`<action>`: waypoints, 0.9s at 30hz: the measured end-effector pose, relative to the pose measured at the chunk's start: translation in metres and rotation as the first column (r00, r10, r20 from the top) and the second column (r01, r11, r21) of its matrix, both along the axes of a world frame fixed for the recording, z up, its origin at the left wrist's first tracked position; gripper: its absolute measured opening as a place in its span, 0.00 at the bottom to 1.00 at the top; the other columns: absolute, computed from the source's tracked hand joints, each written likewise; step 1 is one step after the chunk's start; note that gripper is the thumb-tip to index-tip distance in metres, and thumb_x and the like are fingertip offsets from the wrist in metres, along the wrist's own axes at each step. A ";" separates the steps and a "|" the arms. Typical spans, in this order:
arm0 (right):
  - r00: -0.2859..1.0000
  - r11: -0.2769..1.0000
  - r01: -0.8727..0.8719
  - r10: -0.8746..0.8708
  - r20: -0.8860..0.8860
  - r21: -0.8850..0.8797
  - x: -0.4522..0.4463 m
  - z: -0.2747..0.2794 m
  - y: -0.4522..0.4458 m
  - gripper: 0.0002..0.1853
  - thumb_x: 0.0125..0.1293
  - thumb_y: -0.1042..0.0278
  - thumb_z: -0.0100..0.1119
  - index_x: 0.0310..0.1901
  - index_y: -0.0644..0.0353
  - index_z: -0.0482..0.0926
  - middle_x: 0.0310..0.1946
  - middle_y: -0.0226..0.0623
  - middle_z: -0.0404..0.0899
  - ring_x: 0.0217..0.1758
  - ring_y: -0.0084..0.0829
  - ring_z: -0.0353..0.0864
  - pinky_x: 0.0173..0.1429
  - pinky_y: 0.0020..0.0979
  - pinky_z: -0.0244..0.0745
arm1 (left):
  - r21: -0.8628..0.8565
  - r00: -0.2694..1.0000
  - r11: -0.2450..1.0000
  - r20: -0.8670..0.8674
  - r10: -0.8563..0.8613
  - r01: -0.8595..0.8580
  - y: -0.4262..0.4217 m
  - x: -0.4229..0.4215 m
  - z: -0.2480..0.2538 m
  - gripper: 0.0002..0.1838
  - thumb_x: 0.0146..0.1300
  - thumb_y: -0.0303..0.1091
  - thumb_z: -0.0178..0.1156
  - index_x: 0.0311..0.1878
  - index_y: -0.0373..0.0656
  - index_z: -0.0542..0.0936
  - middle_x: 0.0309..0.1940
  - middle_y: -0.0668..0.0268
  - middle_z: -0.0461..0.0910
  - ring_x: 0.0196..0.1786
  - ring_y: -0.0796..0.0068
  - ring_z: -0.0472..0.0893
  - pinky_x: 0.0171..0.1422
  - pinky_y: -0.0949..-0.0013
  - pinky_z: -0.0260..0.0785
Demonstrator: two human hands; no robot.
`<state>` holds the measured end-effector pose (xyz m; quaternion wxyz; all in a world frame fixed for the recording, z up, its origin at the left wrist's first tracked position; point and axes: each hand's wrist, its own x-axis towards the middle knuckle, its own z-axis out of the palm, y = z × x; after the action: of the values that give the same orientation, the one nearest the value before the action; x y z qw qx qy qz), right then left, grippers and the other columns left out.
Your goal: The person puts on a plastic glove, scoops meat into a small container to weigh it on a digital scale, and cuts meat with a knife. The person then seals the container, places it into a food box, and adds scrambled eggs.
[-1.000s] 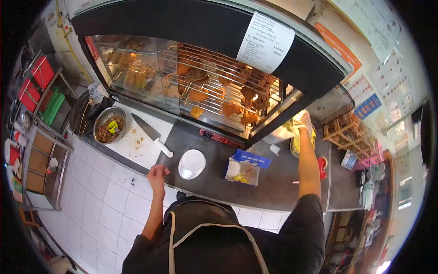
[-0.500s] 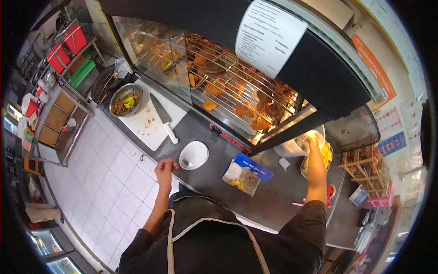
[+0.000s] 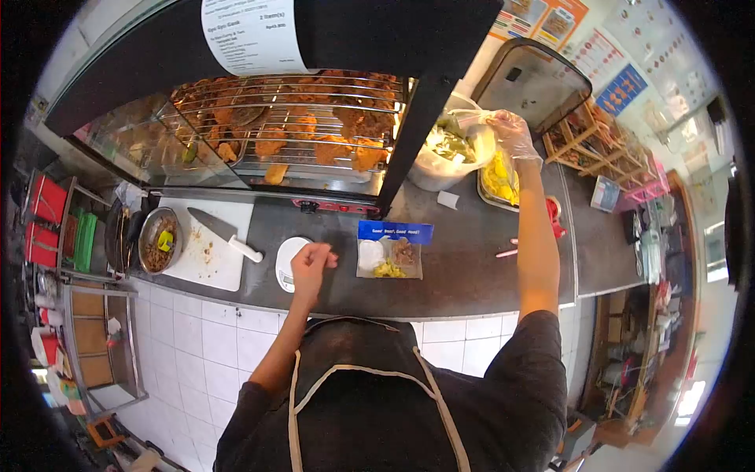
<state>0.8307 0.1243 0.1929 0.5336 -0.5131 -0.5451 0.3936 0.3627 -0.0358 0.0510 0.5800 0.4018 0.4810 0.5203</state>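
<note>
My right hand (image 3: 507, 130), in a clear plastic glove, is at the right rim of a whitish bucket (image 3: 429, 175) holding pale and green cut food. Its fingers are closed, and a pale strip extends left from them; I cannot make out what it is. My bare left hand (image 3: 313, 267) has its fingers curled together with nothing visible in them, over the right side of a white digital scale (image 3: 284, 271). To its right lies a food tray (image 3: 363, 274) with white, yellow and brown portions and a blue sleeve (image 3: 393, 231) along its far edge.
A lit warming cabinet (image 3: 271, 195) with fried pieces stands behind. Left are a knife (image 3: 224, 232), a white cutting board (image 3: 228, 271) and a metal bowl (image 3: 177, 250). A yellow food container (image 3: 503, 203) sits beside the bucket; a wooden rack (image 3: 578, 145) stands far right.
My right hand has come up from inside the bucket to its rim. My left hand now overlaps the scale. The view has turned toward the right.
</note>
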 end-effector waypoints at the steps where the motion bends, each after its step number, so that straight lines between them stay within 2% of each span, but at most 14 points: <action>1: 1.000 1.000 0.013 -0.013 0.002 -0.005 -0.002 0.011 -0.016 0.04 0.64 0.69 0.60 0.36 0.58 0.80 0.29 0.23 0.78 0.30 0.14 0.72 0.33 0.21 0.68 | 0.045 0.994 0.993 -0.021 -0.105 0.106 0.005 0.013 0.006 0.09 0.68 0.32 0.58 0.41 0.34 0.80 0.29 0.62 0.82 0.30 0.77 0.80 0.37 0.73 0.75; 3: 0.921 0.960 0.276 -0.250 0.298 -0.048 -0.027 0.034 -0.049 0.04 0.62 0.69 0.64 0.35 0.58 0.81 0.26 0.21 0.77 0.26 0.15 0.70 0.31 0.21 0.65 | 0.131 0.959 0.952 0.027 -0.281 0.275 0.018 0.043 0.015 0.09 0.68 0.31 0.59 0.43 0.34 0.80 0.33 0.62 0.82 0.34 0.77 0.81 0.41 0.72 0.76; 5: 0.929 0.962 0.267 -0.241 0.280 -0.055 -0.057 0.037 -0.089 0.04 0.63 0.66 0.62 0.35 0.57 0.80 0.25 0.21 0.73 0.25 0.16 0.67 0.29 0.23 0.64 | 0.273 0.936 0.897 -0.049 -0.347 0.347 0.026 0.076 0.033 0.16 0.63 0.27 0.63 0.54 0.37 0.76 0.43 0.62 0.80 0.41 0.76 0.81 0.46 0.70 0.77; 7: 0.914 0.922 0.329 -0.365 -0.177 -0.202 -0.134 0.054 -0.135 0.06 0.61 0.68 0.61 0.27 0.53 0.79 0.24 0.24 0.73 0.26 0.15 0.67 0.29 0.22 0.61 | 0.429 0.926 0.821 -0.129 -0.356 0.376 0.025 0.100 0.077 0.25 0.64 0.29 0.63 0.63 0.40 0.70 0.51 0.62 0.77 0.47 0.74 0.80 0.48 0.71 0.76; 8: 0.897 0.886 0.336 -0.198 0.395 -0.319 -0.134 0.058 -0.154 0.07 0.60 0.72 0.60 0.25 0.55 0.78 0.26 0.27 0.77 0.31 0.16 0.72 0.34 0.21 0.65 | 0.455 0.932 0.815 -0.139 -0.333 0.359 0.021 0.110 0.086 0.26 0.65 0.31 0.62 0.65 0.41 0.68 0.54 0.62 0.76 0.49 0.73 0.80 0.48 0.71 0.75; 9: 0.951 0.968 0.195 -0.148 0.273 -0.157 -0.138 0.024 -0.167 0.04 0.58 0.74 0.60 0.27 0.58 0.79 0.27 0.29 0.79 0.32 0.17 0.74 0.36 0.21 0.67 | 0.455 0.939 0.822 -0.141 -0.313 0.342 0.023 0.117 0.075 0.26 0.65 0.31 0.62 0.65 0.41 0.68 0.54 0.62 0.76 0.49 0.73 0.80 0.48 0.71 0.75; 10: 0.997 0.989 0.047 -0.055 -0.052 -0.137 -0.142 -0.007 -0.176 0.03 0.57 0.76 0.61 0.27 0.60 0.79 0.26 0.28 0.79 0.28 0.16 0.73 0.31 0.20 0.66 | 0.565 0.906 0.709 -0.253 -0.339 0.423 0.027 0.125 0.053 0.25 0.66 0.35 0.61 0.65 0.43 0.70 0.52 0.61 0.78 0.47 0.74 0.80 0.45 0.71 0.76; 12: 0.992 0.970 0.032 -0.061 -0.114 -0.241 -0.175 -0.027 -0.203 0.02 0.56 0.77 0.61 0.28 0.60 0.80 0.24 0.26 0.78 0.25 0.16 0.72 0.27 0.20 0.64 | 0.644 0.860 0.571 -0.368 -0.352 0.509 0.022 0.117 0.038 0.24 0.68 0.39 0.59 0.64 0.44 0.71 0.49 0.60 0.79 0.46 0.75 0.81 0.43 0.72 0.77; 14: 0.990 0.923 0.023 -0.075 -0.122 -0.385 -0.181 -0.054 -0.223 0.01 0.57 0.75 0.62 0.29 0.60 0.81 0.24 0.26 0.78 0.24 0.16 0.71 0.26 0.19 0.64 | 0.123 0.501 0.486 -0.243 -0.831 0.865 0.012 0.083 0.036 0.25 0.69 0.41 0.57 0.66 0.42 0.68 0.47 0.62 0.82 0.42 0.72 0.83 0.42 0.69 0.77; 17: 0.972 0.841 0.077 -0.184 -0.149 -0.536 -0.184 -0.071 -0.259 0.04 0.60 0.71 0.62 0.32 0.60 0.82 0.24 0.26 0.78 0.22 0.15 0.69 0.24 0.19 0.62 | -0.219 0.621 0.599 0.045 -0.782 0.770 -0.011 0.045 -0.001 0.21 0.71 0.40 0.55 0.62 0.39 0.68 0.42 0.59 0.84 0.38 0.71 0.84 0.36 0.68 0.77; 21: 0.900 0.796 0.309 -0.422 -0.111 -0.521 -0.166 -0.111 -0.304 0.08 0.62 0.64 0.62 0.35 0.59 0.84 0.22 0.24 0.76 0.19 0.14 0.66 0.22 0.18 0.59 | -0.556 0.806 0.695 -0.072 -0.587 0.456 -0.018 -0.005 -0.048 0.17 0.71 0.39 0.54 0.55 0.37 0.68 0.41 0.57 0.83 0.36 0.71 0.84 0.32 0.69 0.74; 24: 0.827 0.682 0.376 -0.553 -0.105 -0.628 -0.175 -0.111 -0.329 0.07 0.64 0.65 0.61 0.37 0.58 0.83 0.22 0.23 0.75 0.19 0.14 0.65 0.22 0.18 0.58 | -0.285 0.632 0.830 -0.544 -0.552 0.480 -0.011 -0.014 -0.051 0.11 0.65 0.35 0.60 0.44 0.37 0.76 0.37 0.59 0.81 0.33 0.66 0.82 0.35 0.65 0.71; 25: 0.799 0.694 0.366 -0.576 -0.173 -0.620 -0.172 -0.119 -0.333 0.07 0.64 0.65 0.61 0.38 0.58 0.83 0.22 0.24 0.75 0.19 0.14 0.65 0.22 0.18 0.58 | -0.294 0.621 0.821 -0.544 -0.565 0.489 -0.009 -0.011 -0.055 0.11 0.65 0.35 0.60 0.44 0.37 0.76 0.37 0.59 0.81 0.33 0.66 0.82 0.35 0.65 0.71; 27: 0.784 0.667 0.367 -0.597 -0.170 -0.648 -0.173 -0.128 -0.341 0.06 0.65 0.65 0.61 0.38 0.57 0.83 0.21 0.23 0.73 0.19 0.14 0.65 0.21 0.19 0.59 | 0.298 0.565 0.781 -0.821 -0.085 0.550 -0.001 0.002 -0.054 0.05 0.57 0.29 0.64 0.34 0.40 0.79 0.34 0.58 0.79 0.36 0.60 0.80 0.41 0.63 0.71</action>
<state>0.6575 -0.2163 0.0644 0.5282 -0.6949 -0.1282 0.4708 0.3646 -0.0371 -0.0028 0.2716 0.8088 0.4348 0.2883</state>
